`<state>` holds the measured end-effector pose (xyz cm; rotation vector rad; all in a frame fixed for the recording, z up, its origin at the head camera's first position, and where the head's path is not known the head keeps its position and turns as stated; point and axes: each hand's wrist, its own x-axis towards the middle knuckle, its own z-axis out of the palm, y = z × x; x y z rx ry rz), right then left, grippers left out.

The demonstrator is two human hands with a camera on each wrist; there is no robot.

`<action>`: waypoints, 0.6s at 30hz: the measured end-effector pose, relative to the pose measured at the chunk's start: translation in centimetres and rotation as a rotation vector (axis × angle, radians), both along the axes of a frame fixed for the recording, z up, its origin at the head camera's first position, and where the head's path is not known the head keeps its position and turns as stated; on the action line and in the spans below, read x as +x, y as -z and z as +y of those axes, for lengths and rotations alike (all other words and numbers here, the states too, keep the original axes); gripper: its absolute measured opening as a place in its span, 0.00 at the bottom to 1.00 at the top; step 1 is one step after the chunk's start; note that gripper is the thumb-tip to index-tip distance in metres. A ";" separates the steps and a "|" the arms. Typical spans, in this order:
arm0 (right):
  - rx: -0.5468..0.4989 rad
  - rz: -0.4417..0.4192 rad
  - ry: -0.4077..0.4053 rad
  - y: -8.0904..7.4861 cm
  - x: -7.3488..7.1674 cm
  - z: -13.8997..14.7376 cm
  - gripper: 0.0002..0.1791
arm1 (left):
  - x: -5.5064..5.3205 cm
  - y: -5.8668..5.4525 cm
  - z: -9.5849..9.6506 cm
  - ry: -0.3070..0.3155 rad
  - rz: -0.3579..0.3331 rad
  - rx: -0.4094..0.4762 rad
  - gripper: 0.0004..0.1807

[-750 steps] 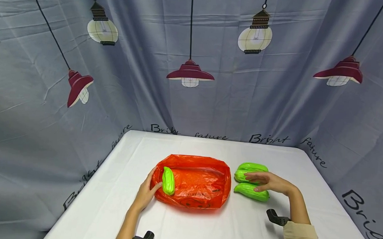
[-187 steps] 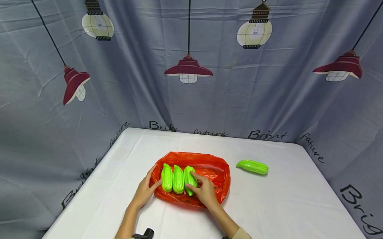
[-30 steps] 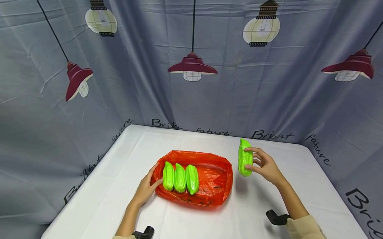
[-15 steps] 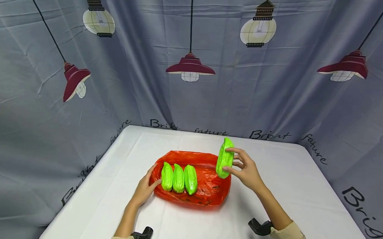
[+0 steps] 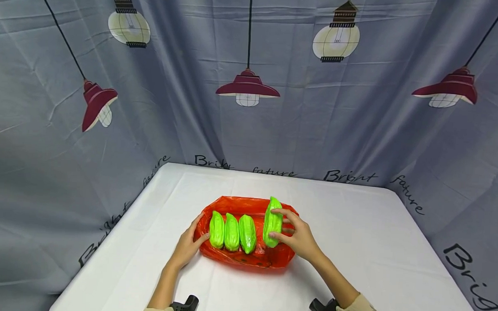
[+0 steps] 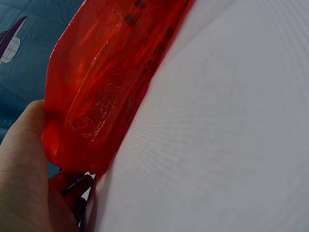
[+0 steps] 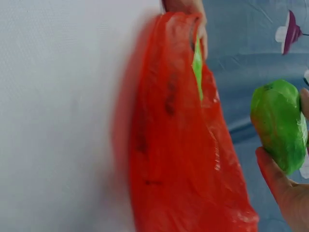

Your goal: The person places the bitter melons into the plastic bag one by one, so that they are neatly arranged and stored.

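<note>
A red plastic bag [image 5: 266,261] lies on the white table with its mouth spread wide. Its left rim is held by my left hand [image 5: 187,246], thumb at the mouth and fingers outside; the left wrist view shows the hand [image 6: 26,169] at the bag's edge. Three ridged green vegetables, pointed at one end, lie side by side in the bag: the left one [image 5: 216,230], the middle one [image 5: 231,232] and the right one [image 5: 247,234]. My right hand [image 5: 297,235] grips a fourth green vegetable [image 5: 272,222] near upright; the right wrist view shows this vegetable [image 7: 280,123] above the bag's rim.
White cloth covers the table [image 5: 373,251]. Behind and around it hangs a grey-blue curtain [image 5: 249,137] printed with lamps and lettering. A dark wrist mount [image 5: 186,305] sits on the left wrist, and another mount [image 5: 323,309] on the right.
Over the last second my right hand has carried the green vegetable leftward and down, from right of the bag to over its right half. The left hand has stayed at the rim.
</note>
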<state>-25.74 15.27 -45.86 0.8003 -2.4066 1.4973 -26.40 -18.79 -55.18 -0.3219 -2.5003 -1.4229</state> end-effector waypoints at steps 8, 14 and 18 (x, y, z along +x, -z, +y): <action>0.013 -0.062 -0.018 1.7 -0.4 -1.0 0.33 | 0.3 -0.2 0.1 0.002 -0.007 0.010 0.35; 0.047 -0.107 0.002 2.8 -0.9 -1.4 0.33 | 0.3 -0.1 0.1 -0.001 -0.001 0.004 0.35; 0.064 -0.156 0.000 3.5 -1.1 -1.6 0.32 | 0.3 0.0 0.0 -0.002 0.006 0.006 0.35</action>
